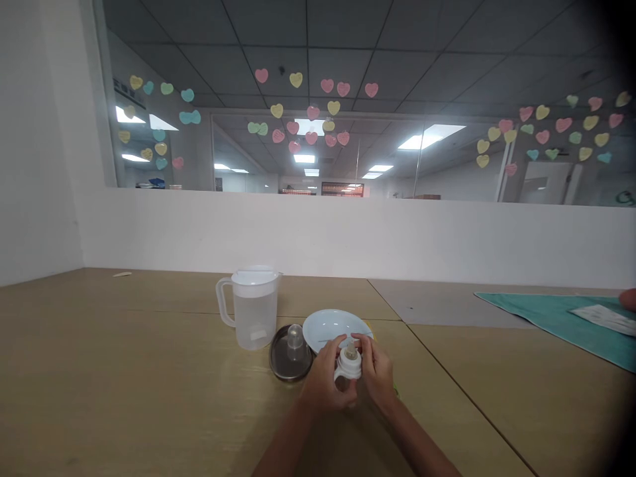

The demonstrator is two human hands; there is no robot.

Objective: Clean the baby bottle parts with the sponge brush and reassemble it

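Between my two hands is a baby bottle (349, 369) with a white collar, a pale teat on top and a white side handle; its lower part is hidden. My left hand (324, 383) wraps around its left side, thumb in front. Fingers of my right hand (379, 372) press in at the right, close to the teat. Just beyond my hands lies a white bowl (330, 319), partly covered by them. To the left, a clear domed cap (295, 339) stands on a round dark metal tray (284, 373).
A translucent lidded pitcher (255, 311) of clear liquid stands behind the tray. On the right a teal cloth (541, 310) carries a white crumpled piece (603, 318), with another person's hand (628, 299) at the edge. A white wall (318, 235) bounds the table.
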